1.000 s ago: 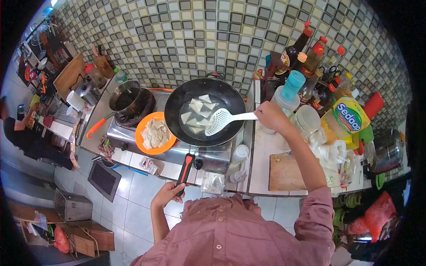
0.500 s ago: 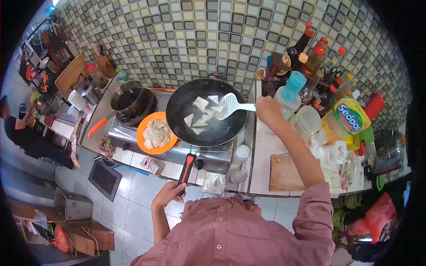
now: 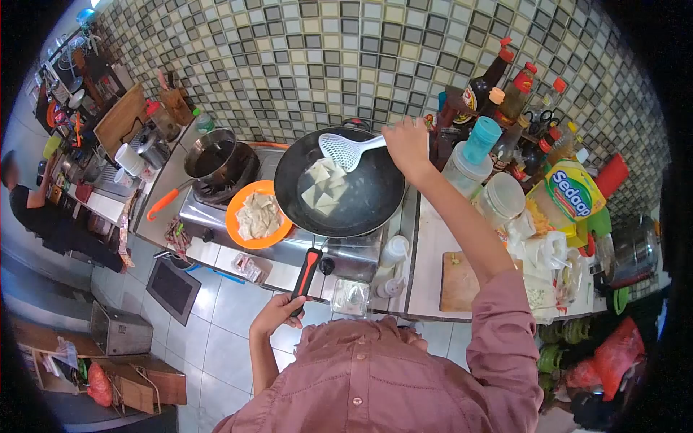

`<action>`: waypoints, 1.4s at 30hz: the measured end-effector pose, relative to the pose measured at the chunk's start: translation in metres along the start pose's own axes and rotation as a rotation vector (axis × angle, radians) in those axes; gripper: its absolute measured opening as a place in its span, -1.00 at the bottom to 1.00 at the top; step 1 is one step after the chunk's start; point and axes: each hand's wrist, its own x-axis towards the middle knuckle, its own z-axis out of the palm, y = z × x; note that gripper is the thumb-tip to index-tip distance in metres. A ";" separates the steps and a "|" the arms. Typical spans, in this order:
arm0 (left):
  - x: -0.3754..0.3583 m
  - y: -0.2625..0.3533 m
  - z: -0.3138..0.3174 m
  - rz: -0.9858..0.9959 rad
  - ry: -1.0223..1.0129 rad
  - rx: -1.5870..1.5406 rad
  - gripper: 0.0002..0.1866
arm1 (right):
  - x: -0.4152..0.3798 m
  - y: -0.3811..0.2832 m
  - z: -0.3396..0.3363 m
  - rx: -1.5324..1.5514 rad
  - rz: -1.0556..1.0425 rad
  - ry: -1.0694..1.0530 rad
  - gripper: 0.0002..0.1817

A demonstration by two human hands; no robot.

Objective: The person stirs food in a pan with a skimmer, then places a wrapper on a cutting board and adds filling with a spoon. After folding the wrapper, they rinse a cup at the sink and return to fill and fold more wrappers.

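Observation:
A black wok (image 3: 372, 206) sits on the steel stove, with several pale triangular pieces (image 3: 325, 189) gathered in liquid at its left side. My left hand (image 3: 278, 314) is closed round the end of the wok's black and red handle (image 3: 308, 273). From the right, my right hand (image 3: 408, 148) grips the handle of a white slotted spatula (image 3: 344, 150), whose head is over the upper part of the wok, just above the pieces. An orange plate (image 3: 238, 237) holding a pile of pale pieces (image 3: 258, 216) lies left of the wok.
A saucepan (image 3: 211, 157) with an orange handle stands on the left burner. Sauce bottles (image 3: 491, 76), jars (image 3: 500, 196) and a cutting board (image 3: 456, 285) are on the right counter. At the far left another person (image 3: 61, 224) in dark clothes stands by a counter.
My right hand has moved up and left with the spatula, whose head went from the wok's right side to its upper middle. The pieces now lie closer together on the left.

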 end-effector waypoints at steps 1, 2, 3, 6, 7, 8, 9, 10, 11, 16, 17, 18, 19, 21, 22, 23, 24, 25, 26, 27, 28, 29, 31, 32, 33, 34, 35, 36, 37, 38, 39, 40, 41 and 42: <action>0.000 -0.001 0.000 0.000 0.002 0.000 -0.67 | 0.008 -0.001 0.002 -0.030 -0.016 0.089 -0.89; 0.001 -0.002 0.000 -0.001 0.006 -0.001 -0.67 | 0.016 -0.003 0.007 -0.046 -0.046 0.198 -0.92; 0.001 -0.002 0.000 -0.002 0.012 -0.002 -0.67 | 0.022 -0.004 0.008 -0.044 -0.049 0.200 -0.92; 0.000 -0.002 0.000 0.011 0.013 -0.006 -0.66 | 0.036 -0.012 0.010 0.013 -0.179 0.351 -0.93; 0.000 -0.002 0.000 0.011 0.014 -0.007 -0.66 | 0.040 -0.015 0.010 0.013 -0.181 0.352 -0.93; 0.000 -0.001 0.001 0.013 0.010 -0.007 -0.66 | 0.043 -0.016 0.010 0.067 -0.244 0.398 -0.94; 0.000 -0.001 0.001 0.015 0.006 -0.007 -0.66 | 0.046 -0.018 0.009 0.120 -0.308 0.444 -0.94; -0.001 -0.001 0.001 0.016 0.006 -0.007 -0.66 | 0.049 -0.019 0.008 0.119 -0.308 0.445 -0.94; -0.001 0.000 0.001 0.014 0.007 -0.008 -0.66 | 0.052 -0.019 0.007 0.148 -0.389 0.460 -0.96; -0.001 0.000 0.001 0.018 0.005 -0.005 -0.65 | 0.054 -0.021 -0.004 0.164 -0.653 0.506 -0.96; -0.001 0.000 0.001 0.021 0.003 -0.009 -0.65 | 0.052 -0.021 -0.007 0.118 -0.710 0.519 -0.95; 0.000 -0.001 0.001 0.023 0.002 -0.013 -0.65 | 0.051 -0.022 -0.010 0.072 -0.767 0.531 -0.94; 0.000 -0.001 0.001 0.025 0.001 -0.014 -0.65 | 0.049 -0.020 -0.014 0.070 -0.768 0.531 -0.94; 0.001 -0.003 0.000 0.021 0.004 -0.015 -0.65 | 0.045 -0.013 -0.022 0.084 -0.778 0.594 -0.94; 0.001 -0.003 0.000 0.020 0.003 -0.014 -0.65 | 0.045 -0.008 -0.027 0.084 -0.777 0.592 -0.94; 0.002 -0.004 0.000 0.018 0.003 -0.015 -0.65 | 0.044 -0.001 -0.033 0.089 -0.754 0.577 -0.95; 0.002 -0.004 0.000 0.016 0.002 -0.014 -0.65 | 0.042 0.005 -0.039 0.093 -0.730 0.561 -0.95; 0.001 -0.003 0.000 0.017 0.000 -0.013 -0.65 | 0.041 0.011 -0.043 0.091 -0.729 0.560 -0.95; 0.000 -0.001 0.000 0.019 -0.010 -0.017 -0.65 | 0.038 0.017 -0.046 0.090 -0.659 0.564 -0.94; 0.000 0.001 0.001 0.021 -0.019 -0.021 -0.65 | 0.036 0.023 -0.051 0.087 -0.589 0.568 -0.93; 0.000 0.001 0.000 0.023 -0.023 -0.018 -0.65 | 0.033 0.028 -0.057 0.083 -0.557 0.547 -0.92; 0.000 0.001 -0.001 0.019 -0.027 -0.014 -0.65 | 0.030 0.032 -0.056 0.079 -0.555 0.544 -0.92; 0.001 0.000 -0.002 0.014 -0.037 -0.008 -0.65 | 0.023 0.039 -0.051 0.046 -0.433 0.499 -0.92; 0.002 -0.001 -0.003 0.015 -0.044 -0.014 -0.65 | 0.018 0.040 -0.051 0.043 -0.431 0.499 -0.92; 0.002 -0.002 -0.004 0.016 -0.048 -0.020 -0.65 | 0.012 0.040 -0.051 0.038 -0.374 0.465 -0.92; 0.003 -0.002 -0.004 0.017 -0.047 -0.020 -0.65 | 0.006 0.039 -0.053 0.033 -0.318 0.433 -0.92; 0.003 -0.002 -0.005 0.023 -0.055 -0.018 -0.64 | -0.001 0.037 -0.054 0.035 -0.320 0.435 -0.92; 0.003 -0.002 -0.005 0.029 -0.064 -0.017 -0.64 | -0.008 0.035 -0.057 0.087 -0.221 0.398 -0.93; 0.003 -0.002 -0.005 0.031 -0.063 -0.020 -0.64 | -0.015 0.032 -0.059 0.138 -0.124 0.360 -0.92; 0.002 0.000 -0.004 0.024 -0.048 -0.014 -0.65 | -0.021 0.029 -0.062 0.136 -0.125 0.357 -0.92; 0.001 0.001 -0.003 0.016 -0.036 -0.008 -0.66 | -0.028 0.027 -0.065 0.188 -0.045 0.313 -0.93; 0.000 0.003 -0.002 0.013 -0.041 -0.007 -0.66 | -0.036 0.024 -0.069 0.240 0.036 0.267 -0.94; 0.000 0.005 -0.001 0.005 -0.026 0.012 -0.68 | -0.043 0.021 -0.073 0.239 0.037 0.264 -0.94; -0.001 0.006 -0.002 -0.002 -0.009 0.032 -0.70 | -0.050 0.017 -0.077 0.256 0.044 0.218 -0.94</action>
